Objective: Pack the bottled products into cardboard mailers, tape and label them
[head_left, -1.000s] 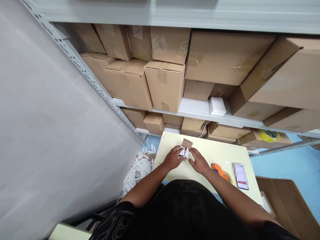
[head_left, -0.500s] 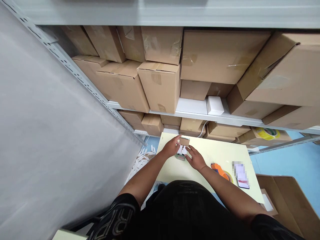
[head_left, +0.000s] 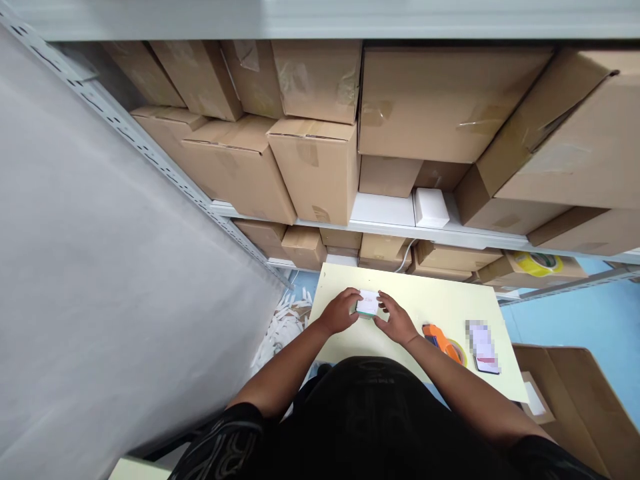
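Note:
A small white box (head_left: 368, 302) with a green lower edge is on the cream table (head_left: 420, 293), its lid now down over the top. My left hand (head_left: 342, 311) grips its left side, thumb toward the near corner and fingers at the far one. On the opposite side, my right hand (head_left: 396, 318) holds the box between thumb and curled fingers. Its contents are hidden under the lid. Right of my right hand lies an orange tape dispenser (head_left: 440, 340) with a roll of tape in it.
A phone (head_left: 484, 350) lies near the table's right edge. Beyond the table, shelves (head_left: 380, 210) carry several cardboard boxes (head_left: 313, 170) and a yellow tape roll (head_left: 539, 263). An open carton (head_left: 575, 400) stands at right; white scraps (head_left: 280, 327) lie on the floor at left.
The lid was raised with its brown inside and white inner flaps showing; it has been folded down, leaving the white top visible. Both hands have shifted to the box's sides.

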Demonstrator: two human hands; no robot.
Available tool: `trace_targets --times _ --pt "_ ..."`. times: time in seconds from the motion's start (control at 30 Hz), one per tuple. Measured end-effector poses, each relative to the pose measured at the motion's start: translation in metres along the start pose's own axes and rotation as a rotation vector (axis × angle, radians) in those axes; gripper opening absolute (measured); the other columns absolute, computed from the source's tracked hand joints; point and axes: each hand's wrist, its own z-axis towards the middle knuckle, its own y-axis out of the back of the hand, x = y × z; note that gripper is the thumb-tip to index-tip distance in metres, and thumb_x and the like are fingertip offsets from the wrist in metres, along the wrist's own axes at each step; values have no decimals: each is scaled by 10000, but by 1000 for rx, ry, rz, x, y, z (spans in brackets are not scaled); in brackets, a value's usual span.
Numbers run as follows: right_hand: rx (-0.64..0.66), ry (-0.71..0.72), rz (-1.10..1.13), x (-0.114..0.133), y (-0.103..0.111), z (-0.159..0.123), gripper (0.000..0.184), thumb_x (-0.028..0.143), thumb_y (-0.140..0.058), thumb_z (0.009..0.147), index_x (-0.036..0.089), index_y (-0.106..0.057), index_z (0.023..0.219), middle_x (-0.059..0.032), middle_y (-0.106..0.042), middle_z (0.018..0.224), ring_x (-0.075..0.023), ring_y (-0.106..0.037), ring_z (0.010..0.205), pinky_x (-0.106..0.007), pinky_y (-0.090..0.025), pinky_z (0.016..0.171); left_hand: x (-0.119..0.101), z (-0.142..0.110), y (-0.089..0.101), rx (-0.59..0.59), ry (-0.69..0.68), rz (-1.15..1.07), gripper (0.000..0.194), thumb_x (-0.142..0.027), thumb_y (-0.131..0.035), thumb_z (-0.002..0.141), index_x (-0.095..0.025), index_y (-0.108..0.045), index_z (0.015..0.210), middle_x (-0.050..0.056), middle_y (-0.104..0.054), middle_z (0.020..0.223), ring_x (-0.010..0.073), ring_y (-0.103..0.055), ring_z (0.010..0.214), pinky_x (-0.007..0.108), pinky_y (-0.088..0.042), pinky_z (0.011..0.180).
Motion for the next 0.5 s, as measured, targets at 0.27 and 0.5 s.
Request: trace_targets --times 0.27,0.5 --pt "-21 21 -85 3 2 7 430 352 -624 933 238 -596 1346 -154 -581 1493 -242 -735 989 -485 -613 934 0 1 0 -15 73 -47 377 -179 -653 865 -220 -665 1240 95 -572 1402 198 -675 1076 359 -603 951" --pt "-17 55 -182 3 2 8 439 380 -608 960 239 -606 1376 -151 -572 1504 -276 -717 1110 -505 -590 989 -1 5 1 -1 24 63 303 -179 -645 883 -241 -713 1172 73 -603 1416 229 -642 1236 393 -526 1104"
